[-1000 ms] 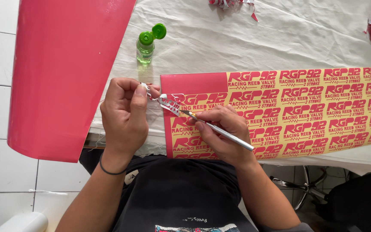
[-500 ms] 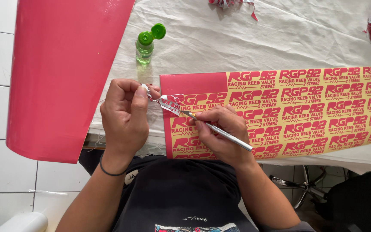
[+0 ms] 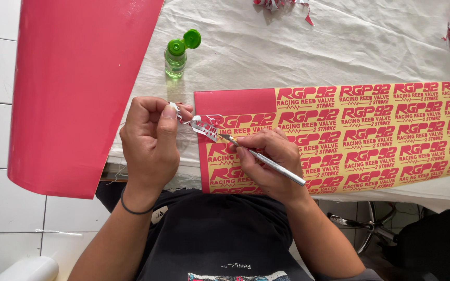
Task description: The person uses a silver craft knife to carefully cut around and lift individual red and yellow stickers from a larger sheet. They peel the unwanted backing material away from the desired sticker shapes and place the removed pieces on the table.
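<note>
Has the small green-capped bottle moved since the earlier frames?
No. The green-capped bottle stands at the same spot on the white cloth, just above the sticker sheet's red corner.

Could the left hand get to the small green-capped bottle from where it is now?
Probably yes: the bottle stands just beyond the left hand with only bare cloth between, though its fingers pinch a peeled vinyl strip.
</note>
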